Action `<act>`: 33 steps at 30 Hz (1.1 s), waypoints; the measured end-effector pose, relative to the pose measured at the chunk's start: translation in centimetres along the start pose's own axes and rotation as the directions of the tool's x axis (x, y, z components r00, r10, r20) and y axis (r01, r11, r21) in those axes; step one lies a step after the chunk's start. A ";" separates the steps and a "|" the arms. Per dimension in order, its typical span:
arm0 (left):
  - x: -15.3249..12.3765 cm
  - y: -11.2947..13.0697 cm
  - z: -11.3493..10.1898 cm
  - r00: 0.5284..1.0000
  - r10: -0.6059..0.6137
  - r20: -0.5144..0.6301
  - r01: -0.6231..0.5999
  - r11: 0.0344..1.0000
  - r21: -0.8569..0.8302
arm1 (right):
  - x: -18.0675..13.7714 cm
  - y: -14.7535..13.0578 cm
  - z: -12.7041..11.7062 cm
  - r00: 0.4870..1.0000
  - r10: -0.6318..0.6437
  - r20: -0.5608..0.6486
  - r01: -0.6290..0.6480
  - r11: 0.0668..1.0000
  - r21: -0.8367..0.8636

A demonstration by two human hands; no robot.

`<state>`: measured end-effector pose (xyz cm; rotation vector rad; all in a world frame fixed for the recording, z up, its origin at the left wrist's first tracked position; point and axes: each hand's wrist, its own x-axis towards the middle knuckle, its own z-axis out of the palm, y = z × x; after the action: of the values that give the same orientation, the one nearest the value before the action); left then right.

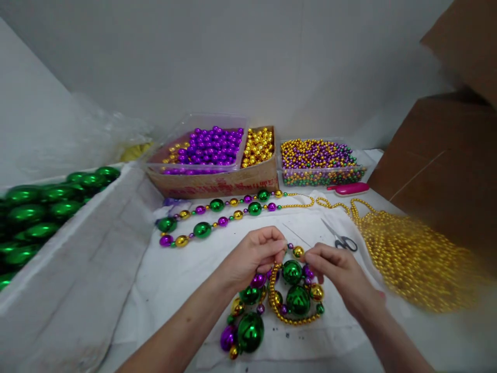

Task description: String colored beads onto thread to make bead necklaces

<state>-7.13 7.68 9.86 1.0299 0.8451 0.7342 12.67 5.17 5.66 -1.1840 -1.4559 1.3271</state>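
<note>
My left hand [264,252] is closed in a pinch on a bead necklace [298,299], by its thin thread and a run of small gold beads. Across from it, my right hand [336,264] pinches the same necklace just right of a gold bead [298,252]. The rest of the necklace, with large green, purple and gold beads, lies bunched below both hands on the white cloth [155,316]. Behind the hands a longer bead necklace [202,230] is laid out in a loop. Exactly what sits between my fingertips is hidden.
Scissors [344,242] lie right of a thin straight line on the cloth. Further right spreads a pile of gold bead strings [419,259]. A cardboard box [217,185], a clear bin of small beads [318,160] and a pink-handled tool [351,189] stand behind. Green beads [42,207] fill a left-hand box.
</note>
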 end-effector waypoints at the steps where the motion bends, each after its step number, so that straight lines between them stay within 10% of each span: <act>1: 0.1 -0.4 0.4 1.000 0.004 -0.002 -0.004 1.000 0.023 | -0.3 -0.4 1.4 0.999 0.006 -0.047 -0.001 0.994 0.112; 8: -0.1 -2.3 2.3 0.997 0.059 -0.051 -0.052 0.991 0.124 | 0.3 0.2 4.5 0.964 0.208 -0.164 -0.024 0.684 0.729; 15: 0.1 -2.7 2.3 0.995 0.053 -0.079 -0.048 0.996 0.069 | -0.5 -0.2 3.7 0.947 0.227 -0.228 0.042 0.615 0.787; 26: -0.2 -2.5 1.8 0.967 0.112 -0.228 -0.102 0.993 0.055 | -1.5 -1.7 1.3 0.888 -0.108 -0.448 0.232 0.944 0.233; 33: 0.4 -2.2 0.5 0.999 -0.002 0.051 0.009 0.992 -0.128 | -1.3 -3.4 2.0 0.869 -0.495 0.018 0.469 0.809 -0.355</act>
<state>-6.20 7.08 7.89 0.9278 0.7472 0.7451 10.64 3.41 8.83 -0.9650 -1.8355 0.6820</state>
